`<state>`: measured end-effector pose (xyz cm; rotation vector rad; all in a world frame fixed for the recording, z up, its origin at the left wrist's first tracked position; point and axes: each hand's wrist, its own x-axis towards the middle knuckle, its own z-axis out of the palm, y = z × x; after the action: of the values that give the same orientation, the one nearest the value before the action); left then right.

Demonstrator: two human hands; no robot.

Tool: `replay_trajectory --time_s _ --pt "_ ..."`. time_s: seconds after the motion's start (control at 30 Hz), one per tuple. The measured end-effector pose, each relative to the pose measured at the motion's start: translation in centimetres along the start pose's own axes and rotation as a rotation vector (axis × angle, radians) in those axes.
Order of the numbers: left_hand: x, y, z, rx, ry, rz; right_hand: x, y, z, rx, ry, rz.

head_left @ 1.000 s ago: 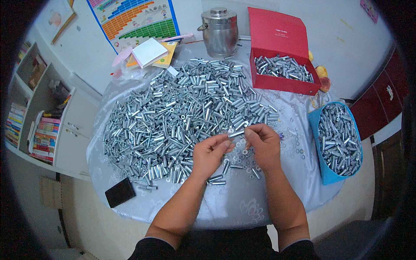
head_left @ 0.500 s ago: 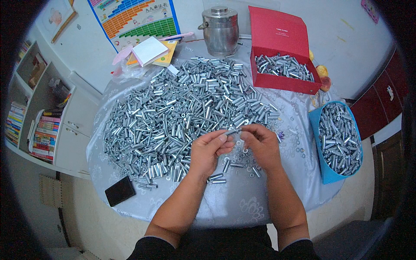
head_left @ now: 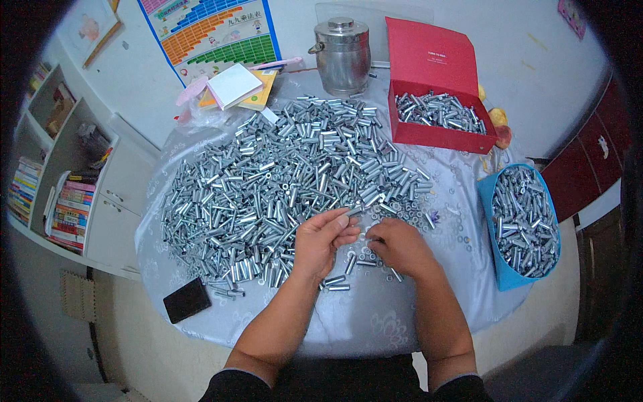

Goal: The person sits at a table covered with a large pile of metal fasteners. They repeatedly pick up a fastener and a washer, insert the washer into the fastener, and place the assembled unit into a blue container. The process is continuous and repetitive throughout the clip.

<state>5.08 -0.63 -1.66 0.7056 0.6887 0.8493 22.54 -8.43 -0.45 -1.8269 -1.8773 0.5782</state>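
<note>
My left hand [head_left: 323, 242] pinches a short silver metal sleeve [head_left: 353, 211] between thumb and forefinger, at the near edge of a wide pile of similar metal sleeves [head_left: 268, 181]. Just right of it and slightly lower, my right hand [head_left: 403, 246] has its fingers drawn together over small loose washers [head_left: 418, 216]. Whether a washer sits between those fingertips is hidden. Several separate sleeves [head_left: 350, 263] lie on the cloth between my wrists.
A red box [head_left: 442, 139] with a raised lid and a blue bin [head_left: 500, 251], both full of metal sleeves, stand at the right. Behind the pile are a steel canister [head_left: 343, 63] and notebooks [head_left: 234, 86]. A black phone [head_left: 186, 300] lies near the left edge.
My right hand has left the sleeve and moved down toward the washers, its fingers now curled in. The left hand keeps its pinch on the sleeve, nearly in place.
</note>
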Motion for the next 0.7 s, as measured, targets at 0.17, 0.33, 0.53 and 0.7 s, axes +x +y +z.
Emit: replay_trajectory --time_s 0.17,0.33,0.53,0.7 --pt "0.0 -0.2 -0.2 -0.014 -0.016 0.025 -0.2 -0.1 -0.4 -0.018 -0.051 -0.086" --pt "-0.1 -0.1 0.1 -0.012 -0.017 0.025 0.0 -0.1 0.0 0.130 0.221 0.008" --pt "-0.4 -0.1 0.5 0.075 -0.011 0.036 0.7 -0.1 0.4 0.864 0.503 0.183" --pt "-0.6 -0.1 0.7 0.138 -0.003 0.066 0.6 -0.7 0.2 0.902 0.506 0.072"
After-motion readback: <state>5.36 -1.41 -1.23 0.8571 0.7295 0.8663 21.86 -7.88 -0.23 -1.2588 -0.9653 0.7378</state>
